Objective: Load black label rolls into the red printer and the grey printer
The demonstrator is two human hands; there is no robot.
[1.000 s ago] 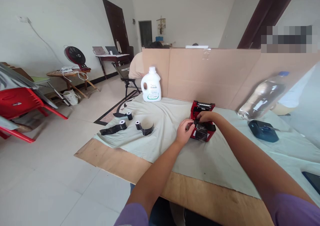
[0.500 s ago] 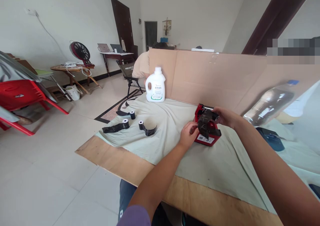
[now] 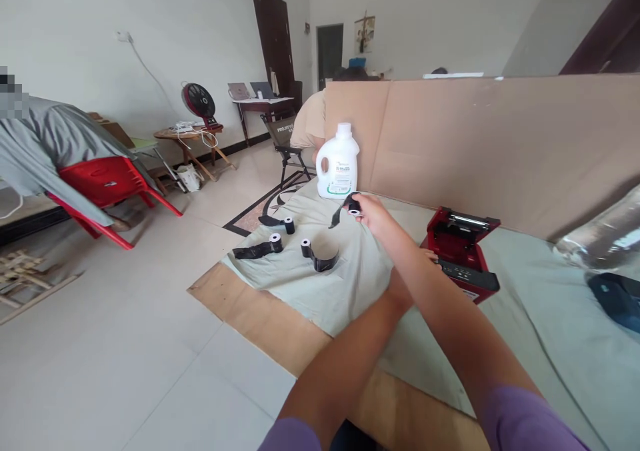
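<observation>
My right hand (image 3: 370, 212) reaches across my left arm and pinches a black ribbon roll (image 3: 355, 206) with a white core. A loose black tail hangs from its left side, just above the cloth. My left hand (image 3: 401, 288) is at the near left side of a small red and black printer (image 3: 467, 274), its fingertips curled on the edge. My right forearm hides most of that hand. The printer's lid stands raised and its red bay is exposed. Left of my hands lie three similar rolls, a front one (image 3: 306, 248), a left one (image 3: 275, 242) and a rear one (image 3: 289, 225).
A white jug (image 3: 339, 164) stands behind the rolls, before a tall cardboard panel (image 3: 440, 138). A clear plastic bottle (image 3: 603, 238) and a dark blue object (image 3: 617, 298) lie at the right. Pale cloth covers the wooden board (image 3: 260, 311). People sit beyond.
My right hand has lifted the black roll out of the printer and carried it left. My left hand has shifted to the printer's side. The view has turned left.
</observation>
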